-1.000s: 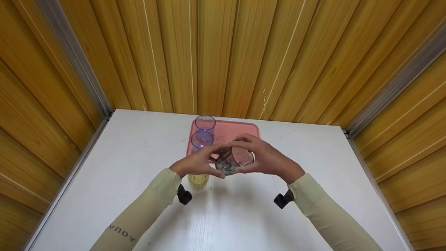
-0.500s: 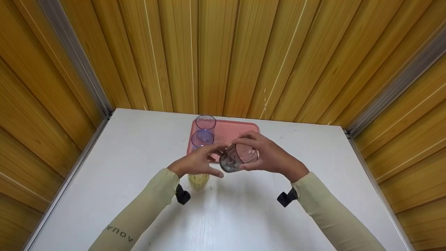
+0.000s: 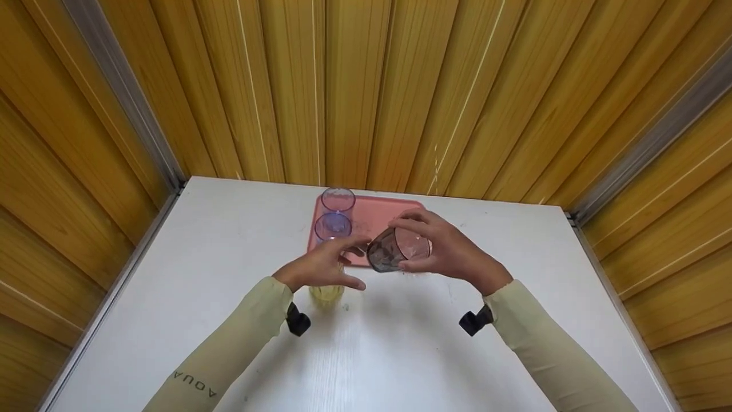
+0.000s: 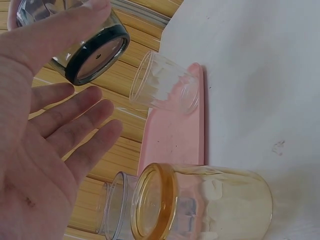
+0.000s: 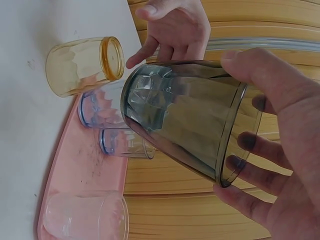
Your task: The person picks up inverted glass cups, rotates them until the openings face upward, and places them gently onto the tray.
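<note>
A grey see-through tumbler (image 3: 384, 252) is tilted in the air above the tray's front, its mouth towards my right hand (image 3: 443, 243). That hand grips it round the rim end, thumb on one side and fingers on the other, as the right wrist view shows. My left hand (image 3: 320, 266) is spread with nothing in it, close to the tumbler's base (image 4: 97, 55); whether a fingertip touches it I cannot tell. Below the left hand, a yellow tumbler (image 5: 77, 65) stands upside down on the table, partly hidden in the head view.
A pink tray (image 3: 372, 214) lies at the table's back. Two bluish tumblers, one at the back (image 3: 338, 200) and one nearer (image 3: 333, 227), stand along its left side. A clear tumbler (image 5: 85, 215) stands on its right part. Wood-patterned walls (image 3: 366, 91) enclose the white table (image 3: 246, 240).
My right hand has moved right and slightly away from me with the grey tumbler, off my left hand. The left hand stays almost in place, its fingers no longer round the tumbler's base.
</note>
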Motion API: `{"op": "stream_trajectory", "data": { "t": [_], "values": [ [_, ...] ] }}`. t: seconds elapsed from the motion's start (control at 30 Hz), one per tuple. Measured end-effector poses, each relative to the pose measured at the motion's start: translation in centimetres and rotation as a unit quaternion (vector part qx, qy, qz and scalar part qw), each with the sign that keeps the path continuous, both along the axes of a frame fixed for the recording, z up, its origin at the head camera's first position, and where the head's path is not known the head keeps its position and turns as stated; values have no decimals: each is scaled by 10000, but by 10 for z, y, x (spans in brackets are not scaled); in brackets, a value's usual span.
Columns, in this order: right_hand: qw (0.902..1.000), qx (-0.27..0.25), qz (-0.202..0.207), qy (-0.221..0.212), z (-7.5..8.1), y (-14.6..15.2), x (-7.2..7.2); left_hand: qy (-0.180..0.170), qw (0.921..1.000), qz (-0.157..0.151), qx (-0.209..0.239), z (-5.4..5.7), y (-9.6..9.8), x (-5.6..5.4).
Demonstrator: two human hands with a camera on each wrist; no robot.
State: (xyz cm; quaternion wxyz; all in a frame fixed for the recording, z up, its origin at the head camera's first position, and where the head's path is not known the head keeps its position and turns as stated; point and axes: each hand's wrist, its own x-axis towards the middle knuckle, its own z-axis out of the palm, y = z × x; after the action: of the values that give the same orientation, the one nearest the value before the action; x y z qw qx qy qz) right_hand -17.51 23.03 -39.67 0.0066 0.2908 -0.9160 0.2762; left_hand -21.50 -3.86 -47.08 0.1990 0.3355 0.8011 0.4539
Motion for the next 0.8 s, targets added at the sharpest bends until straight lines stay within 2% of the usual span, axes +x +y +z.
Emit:
{"op": "stream_trajectory", "data": {
  "t": [0.43, 0.8],
  "values": [
    [9984, 113, -292, 462, 0, 10, -3, 154, 9998, -74, -81, 2, -4, 3],
    [9949, 85, -688, 739, -2, 12, -7, 201, 9992, 34, -343, 3, -9, 5]
  ]
}}
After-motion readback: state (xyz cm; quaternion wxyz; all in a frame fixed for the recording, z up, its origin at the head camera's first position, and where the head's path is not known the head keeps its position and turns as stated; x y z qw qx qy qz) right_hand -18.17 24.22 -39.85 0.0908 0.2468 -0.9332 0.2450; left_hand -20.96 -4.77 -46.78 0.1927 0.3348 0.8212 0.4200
